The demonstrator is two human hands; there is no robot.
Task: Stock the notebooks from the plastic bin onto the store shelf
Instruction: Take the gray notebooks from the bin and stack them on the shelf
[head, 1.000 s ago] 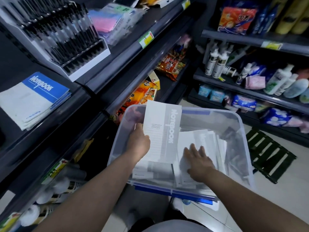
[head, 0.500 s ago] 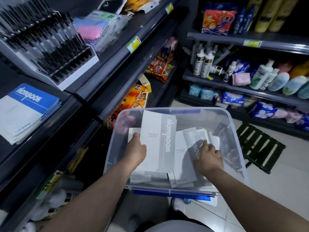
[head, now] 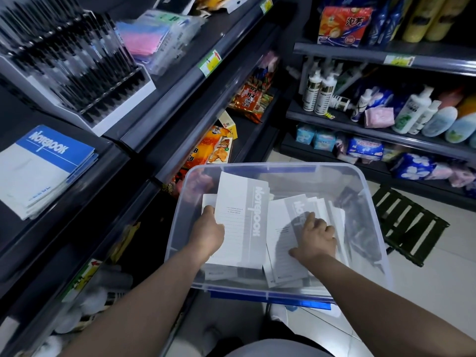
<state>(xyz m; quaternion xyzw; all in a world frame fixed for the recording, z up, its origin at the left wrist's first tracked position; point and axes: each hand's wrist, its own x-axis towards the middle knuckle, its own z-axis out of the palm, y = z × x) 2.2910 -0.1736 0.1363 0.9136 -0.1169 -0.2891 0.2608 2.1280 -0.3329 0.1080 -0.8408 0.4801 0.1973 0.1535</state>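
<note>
A clear plastic bin (head: 371, 202) with a blue lid under it sits in front of me and holds several grey-and-white notebooks. My left hand (head: 207, 234) grips the left edge of a grey notebook (head: 242, 222), tilted up above the pile. My right hand (head: 315, 237) curls its fingers over the edge of a second grey notebook (head: 283, 248) lying in the bin. A stack of blue-and-white notebooks (head: 38, 171) lies on the dark store shelf (head: 85, 191) at the left.
A white rack of black pens (head: 74, 70) stands on the shelf above the blue stack. Snack packets (head: 213, 150) fill the lower left shelves. Bottles and tissue packs (head: 412, 117) line the right shelving. A dark folding stool (head: 407, 225) stands on the floor beside the bin.
My right hand went from lying flat on the pile to curling its fingers on a notebook. The left hand keeps its notebook raised. The view has shifted slightly.
</note>
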